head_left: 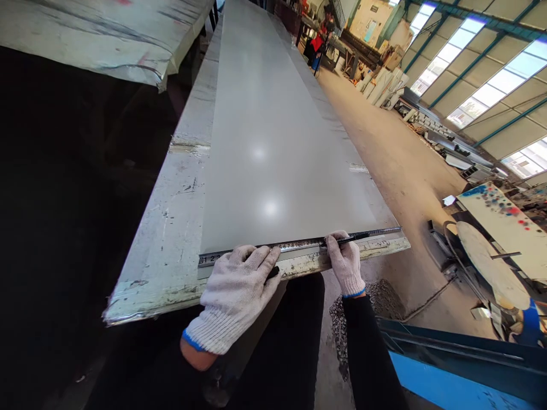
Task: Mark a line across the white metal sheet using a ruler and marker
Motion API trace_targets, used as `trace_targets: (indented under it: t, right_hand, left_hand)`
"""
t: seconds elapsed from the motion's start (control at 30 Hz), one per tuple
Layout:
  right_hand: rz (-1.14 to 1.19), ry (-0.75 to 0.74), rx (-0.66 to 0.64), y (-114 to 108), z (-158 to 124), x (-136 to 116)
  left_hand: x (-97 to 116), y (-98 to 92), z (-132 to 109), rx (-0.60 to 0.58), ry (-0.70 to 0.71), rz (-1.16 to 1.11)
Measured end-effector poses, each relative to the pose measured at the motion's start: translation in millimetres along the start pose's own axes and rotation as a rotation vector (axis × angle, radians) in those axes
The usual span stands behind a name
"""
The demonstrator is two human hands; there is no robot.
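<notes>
Our left hand [239,290], gloved and nearest us, lies palm down with its fingers together on the rule [294,246]; a dark bit [272,273] shows at the thumb, and we cannot tell whether that grip pinches it. From the left, the bench [145,245] juts well past the side of the grey sheet [273,142]. Next comes the rule's low-numbered end, just left of those fingers, so our left hand is the nearer to it. The rule's long axis runs crosswise along the sheet's near end, while the sheet's own length points away from us. Farther right, our right hand [345,261] has its grip pinched about a slim dark stick [355,236], which lies nearly in line with the rule. Beyond it, the rule reaches the sheet's near right corner.
</notes>
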State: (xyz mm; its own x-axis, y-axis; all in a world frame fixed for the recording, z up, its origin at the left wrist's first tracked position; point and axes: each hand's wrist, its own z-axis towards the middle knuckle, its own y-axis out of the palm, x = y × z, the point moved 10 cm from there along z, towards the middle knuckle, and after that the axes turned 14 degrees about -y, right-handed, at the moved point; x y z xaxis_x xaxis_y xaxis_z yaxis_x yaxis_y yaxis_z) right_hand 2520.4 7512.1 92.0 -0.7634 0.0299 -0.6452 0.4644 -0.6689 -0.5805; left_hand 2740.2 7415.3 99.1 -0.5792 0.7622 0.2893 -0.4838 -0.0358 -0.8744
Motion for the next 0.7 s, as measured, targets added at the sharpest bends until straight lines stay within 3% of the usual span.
trace_targets:
  t: [0.7]
  right_hand:
    - [-0.044, 0.0, -0.014, 0.8, -0.5, -0.1]
  left_hand:
    - [1.9, -3.0, 2.5, 0.007, 0.0, -0.003]
